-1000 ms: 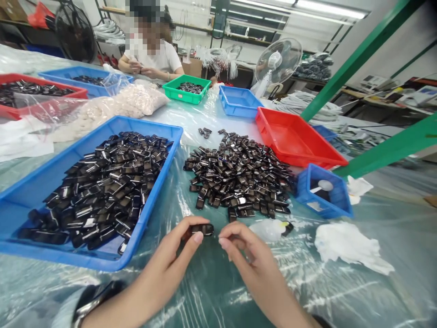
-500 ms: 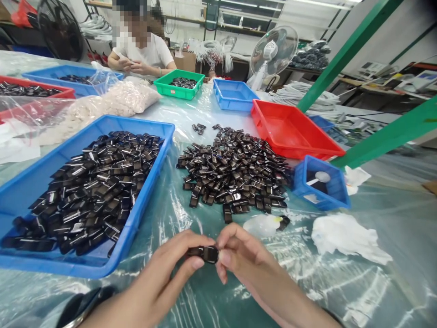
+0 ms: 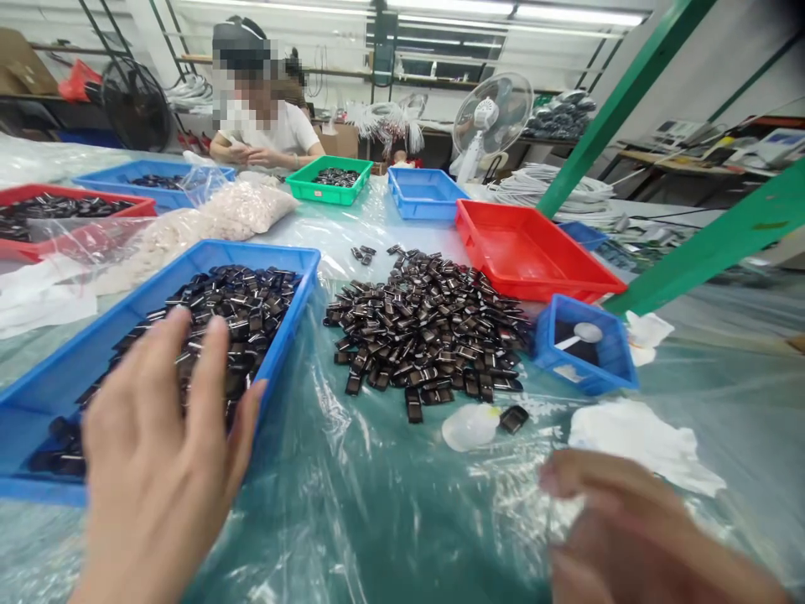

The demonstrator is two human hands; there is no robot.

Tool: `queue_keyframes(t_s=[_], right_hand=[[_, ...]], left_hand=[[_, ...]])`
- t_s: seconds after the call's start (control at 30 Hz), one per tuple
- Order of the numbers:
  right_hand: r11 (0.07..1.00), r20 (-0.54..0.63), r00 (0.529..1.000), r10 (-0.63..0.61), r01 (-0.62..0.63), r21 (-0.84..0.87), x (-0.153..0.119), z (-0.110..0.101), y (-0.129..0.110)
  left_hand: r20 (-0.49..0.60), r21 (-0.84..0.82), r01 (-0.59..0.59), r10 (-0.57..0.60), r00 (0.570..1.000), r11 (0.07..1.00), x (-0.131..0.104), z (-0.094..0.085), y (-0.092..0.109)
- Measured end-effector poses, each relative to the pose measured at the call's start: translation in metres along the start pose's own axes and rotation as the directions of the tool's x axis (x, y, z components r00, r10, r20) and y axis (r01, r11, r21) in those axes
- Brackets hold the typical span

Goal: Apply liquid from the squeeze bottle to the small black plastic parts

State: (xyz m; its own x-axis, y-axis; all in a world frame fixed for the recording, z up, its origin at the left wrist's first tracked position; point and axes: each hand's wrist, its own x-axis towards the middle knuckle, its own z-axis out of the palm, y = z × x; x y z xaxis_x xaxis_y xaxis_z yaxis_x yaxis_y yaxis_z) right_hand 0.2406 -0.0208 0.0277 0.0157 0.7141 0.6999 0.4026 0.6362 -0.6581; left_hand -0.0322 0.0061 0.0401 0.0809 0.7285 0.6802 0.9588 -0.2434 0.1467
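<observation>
My left hand (image 3: 167, 436) is over the near part of the large blue tray (image 3: 289, 327), its fingers spread. Many small glossy black plastic pieces (image 3: 251, 306) fill that tray, and some are hidden behind the hand. At the lower right, my right hand (image 3: 629, 528) is blurred, its fingers bent, with a gap between thumb and forefinger. I see nothing clear in it. A heap of similar black pieces (image 3: 433, 323) lies on the plastic-covered table. Near it are a small translucent white object (image 3: 470, 427) and a single black piece (image 3: 514, 419).
A small blue bin (image 3: 588, 373) holds a white spoon (image 3: 582, 334) beside the heap. White crumpled cloth (image 3: 641, 436) lies at right. Behind are a red tray (image 3: 534, 252), a blue tray (image 3: 428, 193) and a green tray (image 3: 330, 193). A person (image 3: 270, 134) sits opposite. Green posts (image 3: 710, 239) rise at right.
My hands have parted. The black piece held between them is no longer seen in them. My left hand has moved left over the blue tray, my right hand to the right.
</observation>
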Motion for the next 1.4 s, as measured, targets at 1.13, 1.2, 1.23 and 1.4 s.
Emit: queue_keyframes(t_s=[1.13, 1.2, 1.23, 1.4], right_hand=[[0.784, 0.394, 0.679, 0.619, -0.563, -0.262, -0.017, 0.016, 0.045], [0.803, 0.396, 0.701, 0.594, -0.546, -0.237, -0.016, 0.015, 0.043], [0.819, 0.401, 0.716, 0.571, -0.530, -0.219, -0.016, 0.015, 0.041], [0.860, 0.460, 0.738, 0.494, -0.492, -0.134, -0.014, 0.013, 0.036]], left_hand=[[0.787, -0.462, 0.523, 0.059, 0.614, 0.716, -0.015, 0.037, 0.039], [0.772, -0.479, 0.502, 0.074, 0.631, 0.720, -0.016, 0.038, 0.039], [0.763, -0.491, 0.485, 0.088, 0.640, 0.724, -0.016, 0.039, 0.038], [0.724, -0.532, 0.432, 0.126, 0.679, 0.728, -0.017, 0.041, 0.036]])
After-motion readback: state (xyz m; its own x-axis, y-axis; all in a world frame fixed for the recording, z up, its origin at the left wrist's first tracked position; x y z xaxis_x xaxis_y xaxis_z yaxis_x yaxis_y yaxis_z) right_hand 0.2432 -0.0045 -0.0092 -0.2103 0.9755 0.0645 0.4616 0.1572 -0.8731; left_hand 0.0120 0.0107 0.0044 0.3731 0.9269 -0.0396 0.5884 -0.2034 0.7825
